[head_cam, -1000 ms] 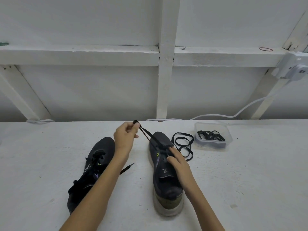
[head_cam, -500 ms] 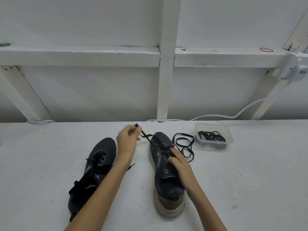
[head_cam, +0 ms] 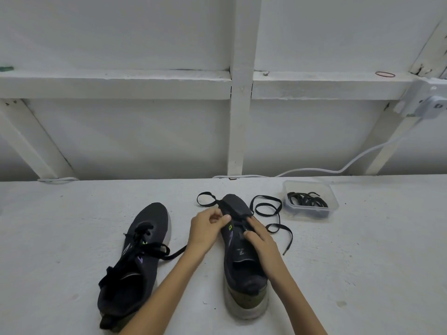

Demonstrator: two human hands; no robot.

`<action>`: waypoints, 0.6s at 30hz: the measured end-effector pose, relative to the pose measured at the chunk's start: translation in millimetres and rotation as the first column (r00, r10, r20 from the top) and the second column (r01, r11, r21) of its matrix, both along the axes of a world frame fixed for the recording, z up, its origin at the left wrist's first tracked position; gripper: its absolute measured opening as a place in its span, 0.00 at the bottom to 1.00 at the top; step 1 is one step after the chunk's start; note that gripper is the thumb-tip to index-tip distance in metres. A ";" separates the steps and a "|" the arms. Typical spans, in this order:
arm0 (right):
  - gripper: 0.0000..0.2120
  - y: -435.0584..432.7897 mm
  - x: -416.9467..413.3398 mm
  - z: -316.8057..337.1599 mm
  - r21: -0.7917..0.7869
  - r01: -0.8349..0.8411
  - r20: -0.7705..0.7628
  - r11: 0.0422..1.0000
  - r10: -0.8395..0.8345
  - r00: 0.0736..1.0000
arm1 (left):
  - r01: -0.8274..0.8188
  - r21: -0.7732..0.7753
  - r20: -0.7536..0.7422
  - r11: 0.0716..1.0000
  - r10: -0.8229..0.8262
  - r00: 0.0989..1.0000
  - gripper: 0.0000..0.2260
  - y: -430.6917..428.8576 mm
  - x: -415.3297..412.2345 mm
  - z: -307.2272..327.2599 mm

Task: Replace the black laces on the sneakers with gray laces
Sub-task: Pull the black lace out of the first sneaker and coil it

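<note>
Left hand (head_cam: 208,223): thumb and forefinger closed in a pinch on the black lace (head_cam: 266,209), right at the left eyelet edge of the worked sneaker (head_cam: 242,267), other fingers curled under. Gripping that close to the eyelet is probably for short, controlled pulls. Right hand (head_cam: 260,240): forefinger and thumb closed together on the lace row just behind the toe cap. It looks like a pinch on a lace crossing to loosen it, but what's between the tips is too small to confirm. The palm lies along the sneaker's right side, which likely also pins the shoe so it doesn't slide during a pull. The lace is mostly free: one slack loop lies left of the toe, more loops and a loose end trail on the table (head_cam: 72,238) to the right, and only the front eyelets appear threaded. The sneaker sits toe away, heel toward the person, putting the eyelets square under both hands. The second sneaker (head_cam: 140,252) lies just to the left, fully laced in black and untouched, likely queued. A clear tub (head_cam: 309,183) near the toe on the right holds coiled replacement laces (head_cam: 307,200), within reach for the swap. They read dark here, so I can't confirm gray. My read is that removal on the first shoe is nearly done and no relacing has started.
</note>
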State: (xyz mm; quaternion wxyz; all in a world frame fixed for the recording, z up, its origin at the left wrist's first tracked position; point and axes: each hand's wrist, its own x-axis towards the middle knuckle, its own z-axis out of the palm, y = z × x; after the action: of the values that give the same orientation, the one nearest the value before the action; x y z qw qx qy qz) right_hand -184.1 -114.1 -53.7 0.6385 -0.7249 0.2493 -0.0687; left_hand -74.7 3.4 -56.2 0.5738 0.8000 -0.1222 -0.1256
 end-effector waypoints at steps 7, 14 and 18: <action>0.22 -1.8 -0.8 -5.8 -0.002 -0.015 0.014 1.000 0.015 1.000 | -0.324 -0.311 0.018 0.893 0.346 0.938 0.05 17.1 31.0 46.5; 0.21 -0.6 0.5 -6.4 -0.015 -0.004 0.025 1.000 0.005 1.000 | -0.029 -0.055 -0.108 0.998 0.023 0.994 0.10 -1.8 -16.0 -5.2; 0.25 -1.0 0.0 -2.3 0.002 -0.010 0.007 1.000 0.010 1.000 | -0.115 -0.073 0.053 0.991 0.119 0.991 0.06 0.4 0.3 7.1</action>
State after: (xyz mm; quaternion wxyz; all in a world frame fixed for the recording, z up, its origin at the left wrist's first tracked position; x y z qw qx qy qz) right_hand -184.1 -115.0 -56.0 0.6406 -0.7251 0.2436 -0.0680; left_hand -74.4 3.8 -49.1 0.6038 0.7887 -0.0959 -0.0644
